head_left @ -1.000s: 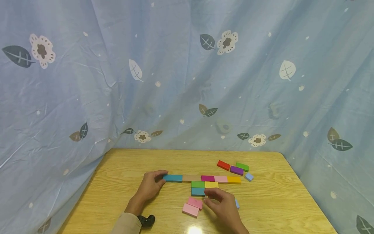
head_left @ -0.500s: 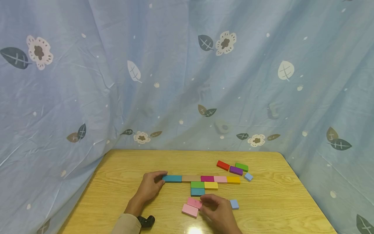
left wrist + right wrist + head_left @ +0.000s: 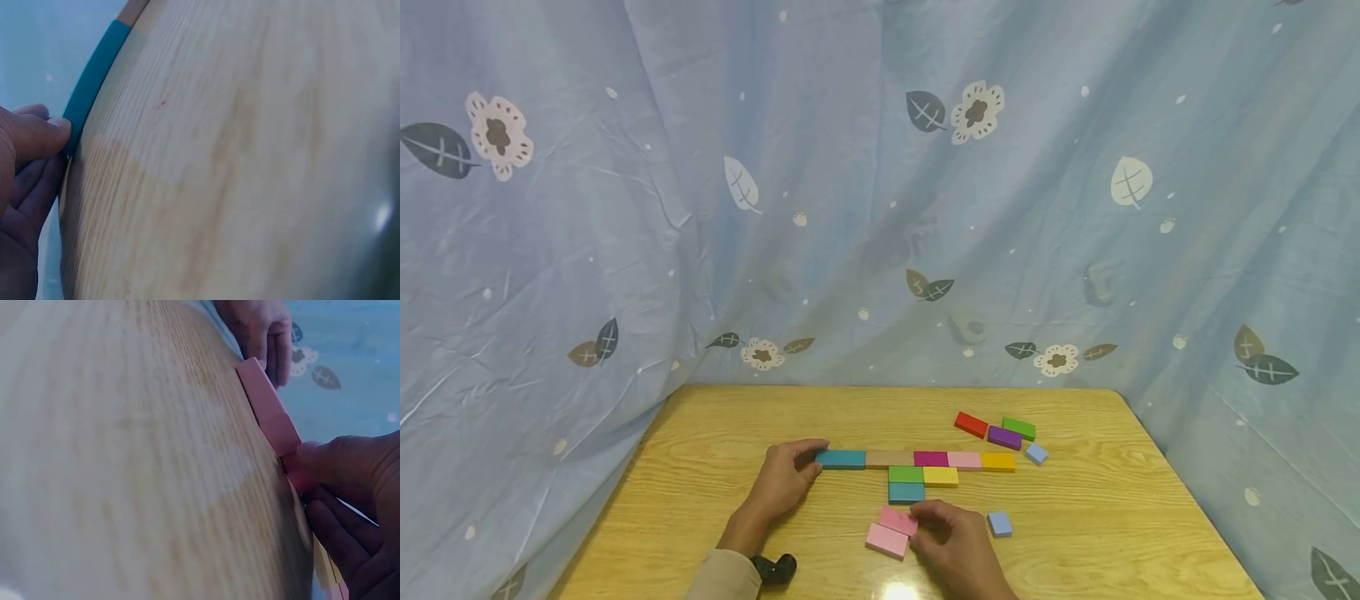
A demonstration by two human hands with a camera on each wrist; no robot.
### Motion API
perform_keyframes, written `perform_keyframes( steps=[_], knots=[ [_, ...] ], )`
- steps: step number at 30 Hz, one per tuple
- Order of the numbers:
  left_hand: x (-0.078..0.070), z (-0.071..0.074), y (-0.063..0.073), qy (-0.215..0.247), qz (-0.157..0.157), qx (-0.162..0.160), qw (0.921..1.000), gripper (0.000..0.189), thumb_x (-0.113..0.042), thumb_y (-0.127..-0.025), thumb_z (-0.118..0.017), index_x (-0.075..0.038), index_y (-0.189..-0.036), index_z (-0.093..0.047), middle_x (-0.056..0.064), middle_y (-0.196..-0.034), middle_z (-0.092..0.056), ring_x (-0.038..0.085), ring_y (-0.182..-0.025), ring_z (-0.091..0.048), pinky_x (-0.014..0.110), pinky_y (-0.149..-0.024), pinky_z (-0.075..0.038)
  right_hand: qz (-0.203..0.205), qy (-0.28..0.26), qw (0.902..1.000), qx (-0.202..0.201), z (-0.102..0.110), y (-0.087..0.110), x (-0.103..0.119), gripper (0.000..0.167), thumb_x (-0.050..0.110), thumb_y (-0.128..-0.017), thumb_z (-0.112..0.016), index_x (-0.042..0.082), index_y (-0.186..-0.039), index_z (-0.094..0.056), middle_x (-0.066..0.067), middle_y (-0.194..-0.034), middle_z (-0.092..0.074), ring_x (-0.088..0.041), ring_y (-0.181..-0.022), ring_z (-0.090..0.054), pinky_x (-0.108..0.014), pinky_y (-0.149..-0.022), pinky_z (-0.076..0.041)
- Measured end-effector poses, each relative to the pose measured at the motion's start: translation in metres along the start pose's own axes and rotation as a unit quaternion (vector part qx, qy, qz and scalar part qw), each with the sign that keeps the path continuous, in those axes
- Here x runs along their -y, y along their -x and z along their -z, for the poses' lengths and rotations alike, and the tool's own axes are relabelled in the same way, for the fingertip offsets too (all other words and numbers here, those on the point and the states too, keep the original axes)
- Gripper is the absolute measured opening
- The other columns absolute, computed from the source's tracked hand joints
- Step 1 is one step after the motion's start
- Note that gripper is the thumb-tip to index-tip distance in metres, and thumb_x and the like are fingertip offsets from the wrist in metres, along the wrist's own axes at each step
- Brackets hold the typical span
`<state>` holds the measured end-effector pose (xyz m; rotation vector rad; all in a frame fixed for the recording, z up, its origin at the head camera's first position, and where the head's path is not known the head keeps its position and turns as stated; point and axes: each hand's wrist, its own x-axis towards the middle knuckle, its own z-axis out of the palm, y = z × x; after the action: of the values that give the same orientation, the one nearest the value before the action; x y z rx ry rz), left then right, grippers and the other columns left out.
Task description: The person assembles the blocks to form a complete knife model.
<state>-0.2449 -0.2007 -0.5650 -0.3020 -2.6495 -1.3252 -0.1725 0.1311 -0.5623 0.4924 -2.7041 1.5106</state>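
My left hand (image 3: 784,477) pinches the left end of a long teal block (image 3: 841,460), thumb at the near side in the left wrist view. This block starts a row with a tan block (image 3: 889,460), a magenta block (image 3: 931,459), a light pink block (image 3: 965,461) and an orange block (image 3: 998,462). Below the row lie a green block (image 3: 906,474), a yellow block (image 3: 941,477) and a shorter teal block (image 3: 907,493). My right hand (image 3: 958,542) pinches the right end of a darker pink block (image 3: 897,521), which touches a paler pink block (image 3: 887,541).
A small light-blue block (image 3: 999,524) lies right of my right hand, another blue block (image 3: 1036,453) farther back. Red (image 3: 972,425), purple (image 3: 1004,437) and green (image 3: 1018,429) blocks sit behind the row. A patterned curtain (image 3: 850,208) surrounds the wooden table (image 3: 737,408).
My right hand has moved left and nearer, away from the yellow block, and now grips the darker pink block. The small light-blue block has come into full view. The left hand stays put.
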Motion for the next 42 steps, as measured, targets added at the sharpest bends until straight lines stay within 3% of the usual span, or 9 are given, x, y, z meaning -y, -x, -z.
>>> perform_keyframes(
  steps=[7, 12, 18, 23, 28, 34, 38, 42],
  knots=[
    [-0.001, 0.000, 0.000, 0.010, 0.015, -0.002, 0.9998, 0.041, 0.003, -0.097, -0.079, -0.009, -0.136, -0.078, 0.007, -0.136, -0.078, 0.034, -0.134, -0.071, 0.052, -0.112, -0.060, -0.021, -0.018, 0.9996, 0.010, 0.005, 0.001, 0.003, 0.024, 0.020, -0.097, -0.085, 0.020, -0.120, -0.082, 0.006, -0.117, -0.082, -0.010, -0.107, -0.077, -0.026, -0.094, -0.066],
    [-0.002, 0.000, 0.000, 0.016, 0.022, -0.002, 0.9996, 0.041, 0.002, -0.097, -0.079, -0.010, -0.136, -0.078, 0.006, -0.135, -0.078, 0.031, -0.134, -0.070, 0.050, -0.112, -0.059, -0.028, -0.039, 0.9987, -0.019, 0.023, 0.001, 0.004, 0.023, 0.009, -0.097, -0.082, 0.015, -0.119, -0.083, 0.001, -0.118, -0.083, -0.014, -0.110, -0.079, -0.022, -0.096, -0.065],
    [-0.003, 0.000, 0.000, 0.016, 0.019, -0.003, 0.9997, 0.040, 0.003, -0.097, -0.079, -0.009, -0.136, -0.078, 0.006, -0.135, -0.078, 0.031, -0.134, -0.071, 0.051, -0.112, -0.059, -0.038, 0.003, 0.9962, -0.079, 0.054, -0.002, -0.006, 0.029, -0.003, -0.092, -0.084, 0.017, -0.113, -0.084, 0.008, -0.110, -0.084, -0.010, -0.104, -0.080, -0.025, -0.095, -0.066],
    [-0.003, 0.001, 0.000, 0.014, 0.018, -0.003, 0.9997, 0.040, 0.004, -0.097, -0.079, -0.009, -0.135, -0.078, 0.007, -0.135, -0.078, 0.032, -0.134, -0.070, 0.052, -0.113, -0.059, -0.026, 0.031, 0.9949, -0.092, 0.070, -0.006, -0.014, 0.031, -0.005, -0.091, -0.084, 0.016, -0.114, -0.084, 0.009, -0.109, -0.084, -0.010, -0.102, -0.081, -0.028, -0.093, -0.068],
    [-0.003, 0.001, 0.000, 0.017, 0.022, -0.001, 0.9996, 0.040, 0.003, -0.097, -0.079, -0.009, -0.136, -0.078, 0.006, -0.135, -0.078, 0.032, -0.135, -0.070, 0.051, -0.113, -0.059, -0.001, 0.053, 0.9956, -0.078, 0.072, -0.011, -0.017, 0.030, -0.004, -0.092, -0.083, 0.014, -0.116, -0.084, 0.003, -0.113, -0.084, -0.016, -0.103, -0.082, -0.033, -0.095, -0.068],
    [-0.003, 0.000, 0.000, 0.016, 0.020, -0.002, 0.9997, 0.041, 0.003, -0.097, -0.079, -0.010, -0.136, -0.078, 0.006, -0.135, -0.078, 0.032, -0.134, -0.070, 0.050, -0.113, -0.059, -0.019, 0.074, 0.9954, -0.057, 0.066, -0.014, -0.020, 0.031, 0.000, -0.091, -0.086, 0.019, -0.116, -0.085, 0.005, -0.115, -0.084, -0.016, -0.110, -0.080, -0.034, -0.100, -0.066],
    [-0.003, 0.001, 0.000, 0.016, 0.021, 0.001, 0.9997, 0.041, 0.003, -0.097, -0.079, -0.010, -0.136, -0.078, 0.006, -0.136, -0.078, 0.032, -0.135, -0.070, 0.050, -0.113, -0.059, -0.019, 0.081, 0.9940, -0.070, 0.063, -0.013, -0.022, 0.034, -0.001, -0.089, -0.088, 0.019, -0.116, -0.084, 0.004, -0.115, -0.084, -0.017, -0.107, -0.082, -0.037, -0.100, -0.067],
    [-0.002, 0.002, 0.000, 0.013, 0.013, 0.005, 0.9998, 0.041, 0.004, -0.097, -0.079, -0.008, -0.136, -0.078, 0.008, -0.135, -0.078, 0.033, -0.134, -0.070, 0.051, -0.113, -0.059, 0.006, 0.090, 0.9917, -0.092, 0.061, -0.012, -0.023, 0.034, -0.003, -0.086, -0.089, 0.019, -0.111, -0.085, 0.006, -0.111, -0.084, -0.014, -0.102, -0.082, -0.036, -0.096, -0.068]
  ],
)
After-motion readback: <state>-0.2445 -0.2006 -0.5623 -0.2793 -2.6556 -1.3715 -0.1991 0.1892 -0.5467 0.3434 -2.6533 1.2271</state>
